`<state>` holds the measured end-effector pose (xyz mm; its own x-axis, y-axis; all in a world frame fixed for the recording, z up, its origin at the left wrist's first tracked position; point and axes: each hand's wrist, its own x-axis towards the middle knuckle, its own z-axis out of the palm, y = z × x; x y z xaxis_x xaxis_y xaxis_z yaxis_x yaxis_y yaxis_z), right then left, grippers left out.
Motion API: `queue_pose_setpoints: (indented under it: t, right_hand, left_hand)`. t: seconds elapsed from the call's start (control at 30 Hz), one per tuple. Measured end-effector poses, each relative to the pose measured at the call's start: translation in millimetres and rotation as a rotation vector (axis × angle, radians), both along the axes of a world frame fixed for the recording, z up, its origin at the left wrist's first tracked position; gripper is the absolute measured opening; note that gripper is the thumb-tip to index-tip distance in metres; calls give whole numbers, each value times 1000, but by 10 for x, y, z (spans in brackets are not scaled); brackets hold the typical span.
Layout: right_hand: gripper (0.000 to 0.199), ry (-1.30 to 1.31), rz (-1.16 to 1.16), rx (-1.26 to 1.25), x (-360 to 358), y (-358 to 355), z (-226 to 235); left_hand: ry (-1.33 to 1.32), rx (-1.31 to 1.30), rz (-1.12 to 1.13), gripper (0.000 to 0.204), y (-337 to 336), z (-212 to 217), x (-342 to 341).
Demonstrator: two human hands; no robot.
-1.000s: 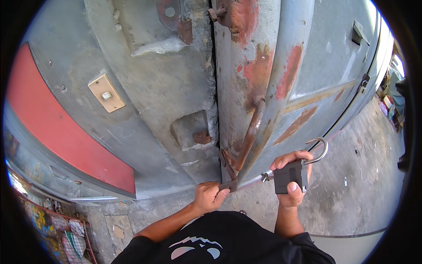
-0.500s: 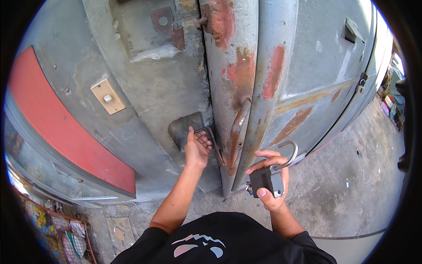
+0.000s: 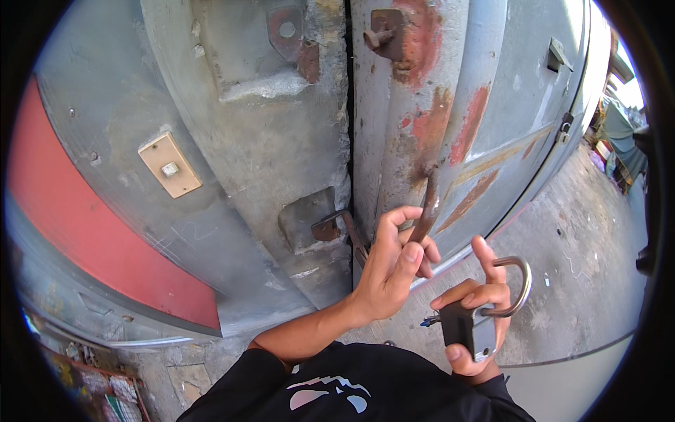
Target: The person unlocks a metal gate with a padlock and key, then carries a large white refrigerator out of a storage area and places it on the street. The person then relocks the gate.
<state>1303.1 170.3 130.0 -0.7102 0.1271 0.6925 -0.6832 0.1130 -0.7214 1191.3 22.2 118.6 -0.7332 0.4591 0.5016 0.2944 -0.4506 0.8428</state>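
Left hand [image 3: 390,271] up against the grey, rust-patched metal door [image 3: 429,105], fingers curled loosely round the rusty iron handle bar [image 3: 425,211] beside the centre seam; grip looks light, thumb free.

Right hand [image 3: 474,320] closed round the dark, blocky padlock [image 3: 464,330], palm under the body, forefinger raised along the open steel shackle [image 3: 517,285]. A key [image 3: 429,321] seems to jut from the lock's left side, though it is small and I can't be sure.

Padlock sits below and to the right of the left hand, just beside it, not touching. It hangs clear of the door, over the concrete ground [image 3: 583,239].

Handling, as I judge it: lock is dense and rigid, heavy for its bulk, smooth on the faces; best held round the body as now, shackle left free to swing. Handle bar is stiff, rough with rust, good purchase.

Rusty hasp plate [image 3: 327,226] sits at the seam, left of the left hand. Beige switch plate [image 3: 169,165] on the left door leaf [image 3: 232,141], well apart.
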Motion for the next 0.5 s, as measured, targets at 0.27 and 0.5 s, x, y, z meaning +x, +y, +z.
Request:
queue_pose_setpoints:
  t: [0.27, 0.5]
  right_hand:
    - [67, 24, -242, -289, 159, -813, 20]
    - [66, -14, 157, -307, 437, -616, -125]
  left_hand:
    - [62, -70, -299, 54, -129, 68, -311]
    - [77, -74, -323, 51, -204, 25, -280]
